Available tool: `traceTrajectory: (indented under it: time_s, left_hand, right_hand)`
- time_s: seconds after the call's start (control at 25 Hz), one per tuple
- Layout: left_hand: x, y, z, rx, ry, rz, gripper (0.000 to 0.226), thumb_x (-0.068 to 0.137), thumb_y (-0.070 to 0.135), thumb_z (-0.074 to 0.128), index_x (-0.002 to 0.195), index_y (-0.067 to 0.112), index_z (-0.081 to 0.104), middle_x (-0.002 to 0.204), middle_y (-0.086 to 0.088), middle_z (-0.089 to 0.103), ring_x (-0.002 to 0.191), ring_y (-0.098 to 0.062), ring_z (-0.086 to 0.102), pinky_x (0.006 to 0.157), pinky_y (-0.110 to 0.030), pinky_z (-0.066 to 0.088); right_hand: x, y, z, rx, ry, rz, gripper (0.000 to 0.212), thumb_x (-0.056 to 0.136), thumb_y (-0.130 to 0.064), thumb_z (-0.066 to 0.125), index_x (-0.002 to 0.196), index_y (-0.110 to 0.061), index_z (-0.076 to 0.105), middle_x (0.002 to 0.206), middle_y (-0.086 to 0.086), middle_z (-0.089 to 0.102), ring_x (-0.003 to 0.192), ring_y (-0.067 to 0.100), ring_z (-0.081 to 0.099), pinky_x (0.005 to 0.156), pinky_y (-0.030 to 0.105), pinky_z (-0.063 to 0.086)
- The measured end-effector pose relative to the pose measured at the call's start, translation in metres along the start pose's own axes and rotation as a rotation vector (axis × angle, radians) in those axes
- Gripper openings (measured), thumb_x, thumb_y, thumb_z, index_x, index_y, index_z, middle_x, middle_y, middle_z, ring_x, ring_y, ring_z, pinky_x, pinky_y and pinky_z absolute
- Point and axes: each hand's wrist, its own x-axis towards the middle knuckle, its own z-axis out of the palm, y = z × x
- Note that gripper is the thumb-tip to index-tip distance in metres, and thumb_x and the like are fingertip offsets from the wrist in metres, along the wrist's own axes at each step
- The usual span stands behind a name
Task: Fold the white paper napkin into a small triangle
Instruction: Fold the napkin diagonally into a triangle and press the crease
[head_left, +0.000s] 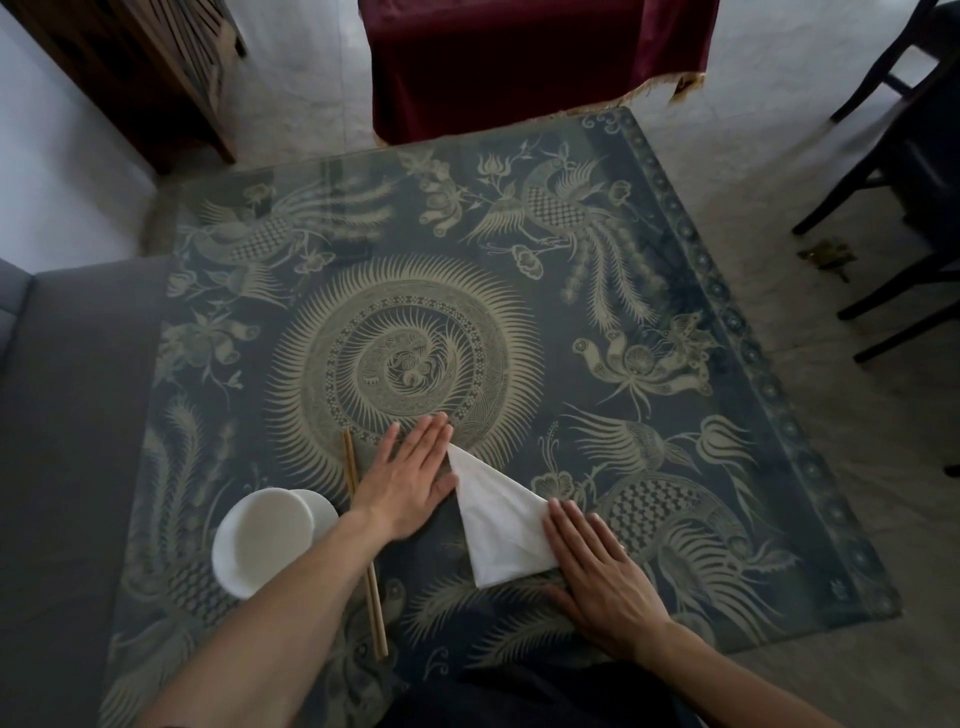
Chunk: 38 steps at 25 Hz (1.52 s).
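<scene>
White paper napkin (498, 512) sits folded into a triangle on the patterned tablecloth (597, 291), left hand (410, 480) and right hand (602, 569) both flat, fingers straight, touching its edges.

a dark blue tablecloth (649, 291) with pale bird and flower patterns covers the table. two white bowls (265, 540) stand near its left edge, just beside a pair of chopsticks (350, 467). behind it hangs a dark red cloth (519, 62), and dark chairs (904, 171) stand at right.
</scene>
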Motion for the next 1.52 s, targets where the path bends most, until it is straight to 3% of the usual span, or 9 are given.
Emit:
traceTrajectory:
  time_s: [0.16, 0.36, 0.48, 0.6, 0.76, 0.96, 1.12, 1.32, 1.52]
  left_hand:
    - [-0.003, 0.006, -0.010, -0.097, 0.072, -0.078, 0.071, 0.096, 0.058, -0.008, 0.152, 0.017, -0.016, 0.159, 0.000, -0.026, 0.146, -0.016, -0.025, 0.118, -0.046, -0.014]
    - [-0.014, 0.073, -0.004, -0.152, 0.095, 0.236, 0.070, 0.100, 0.057, 0.000, 0.154, 0.014, -0.012, 0.161, -0.003, -0.022, 0.146, -0.014, -0.024, 0.120, -0.041, -0.010]
    - [-0.017, 0.091, 0.007, -0.121, 0.044, 0.291, 0.070, 0.101, 0.056, 0.007, 0.155, 0.014, -0.007, 0.162, -0.001, -0.017, 0.146, -0.013, -0.024, 0.120, -0.042, -0.009]
    - [-0.015, 0.076, 0.010, -0.096, 0.029, 0.261, 0.069, 0.101, 0.055, 0.008, 0.154, 0.016, -0.012, 0.160, 0.002, -0.023, 0.144, -0.011, -0.028, 0.120, -0.042, -0.011]
    - [-0.008, 0.033, 0.006, -0.053, 0.020, 0.125, 0.068, 0.098, 0.058, -0.005, 0.151, 0.019, -0.021, 0.157, 0.001, -0.031, 0.143, -0.012, -0.031, 0.118, -0.042, -0.014]
    - [-0.007, 0.007, 0.005, -0.017, 0.008, 0.075, 0.069, 0.096, 0.059, -0.007, 0.152, 0.021, -0.019, 0.159, 0.004, -0.027, 0.143, -0.012, -0.030, 0.118, -0.046, -0.014]
    - [-0.010, 0.025, 0.002, -0.067, 0.069, 0.046, 0.070, 0.097, 0.058, -0.006, 0.153, 0.017, -0.014, 0.160, 0.001, -0.025, 0.145, -0.015, -0.026, 0.118, -0.046, -0.013]
    - [-0.025, 0.092, 0.012, -0.180, 0.152, 0.236, 0.069, 0.102, 0.054, 0.008, 0.155, 0.011, -0.003, 0.163, -0.003, -0.015, 0.149, -0.016, -0.014, 0.118, -0.042, -0.006]
    - [-0.041, 0.110, 0.029, -0.148, 0.163, 0.160, 0.066, 0.104, 0.049, 0.022, 0.155, 0.010, 0.007, 0.164, -0.006, 0.000, 0.150, -0.020, -0.002, 0.116, -0.044, 0.005]
  right_hand:
    - [-0.003, 0.000, 0.001, 0.002, 0.009, 0.010, 0.077, 0.099, -0.060, 0.032, 0.153, -0.006, 0.021, 0.161, 0.012, 0.017, 0.148, 0.026, 0.013, 0.115, 0.044, 0.014]
    - [0.005, -0.008, -0.002, 0.023, 0.035, 0.012, 0.075, 0.098, -0.056, 0.036, 0.152, -0.005, 0.025, 0.160, 0.013, 0.018, 0.148, 0.026, 0.015, 0.115, 0.044, 0.014]
    - [0.007, -0.010, -0.002, 0.045, 0.038, 0.039, 0.074, 0.098, -0.055, 0.035, 0.151, -0.004, 0.026, 0.160, 0.014, 0.019, 0.147, 0.026, 0.018, 0.115, 0.043, 0.014]
    - [0.005, -0.007, -0.003, 0.044, 0.011, 0.047, 0.073, 0.099, -0.055, 0.032, 0.152, -0.005, 0.024, 0.160, 0.012, 0.018, 0.147, 0.026, 0.016, 0.115, 0.042, 0.014]
    - [-0.007, 0.005, -0.002, 0.029, 0.004, 0.102, 0.070, 0.100, -0.053, 0.026, 0.152, -0.007, 0.025, 0.160, 0.009, 0.020, 0.148, 0.023, 0.013, 0.115, 0.043, 0.015]
    - [-0.038, 0.031, -0.003, 0.003, 0.006, 0.216, 0.066, 0.102, -0.051, 0.017, 0.152, -0.008, 0.027, 0.160, 0.008, 0.021, 0.148, 0.024, 0.013, 0.115, 0.050, 0.017]
    - [-0.038, 0.024, -0.002, 0.019, 0.020, 0.258, 0.071, 0.100, -0.054, 0.022, 0.151, -0.006, 0.026, 0.161, 0.011, 0.019, 0.148, 0.027, 0.013, 0.115, 0.051, 0.016]
    - [-0.003, -0.007, -0.007, 0.026, 0.058, 0.065, 0.072, 0.099, -0.053, 0.033, 0.151, -0.004, 0.027, 0.160, 0.013, 0.018, 0.147, 0.029, 0.016, 0.114, 0.045, 0.016]
    - [0.007, -0.016, -0.009, 0.017, 0.031, 0.035, 0.071, 0.099, -0.054, 0.031, 0.150, -0.005, 0.029, 0.158, 0.011, 0.023, 0.145, 0.027, 0.022, 0.113, 0.041, 0.014]
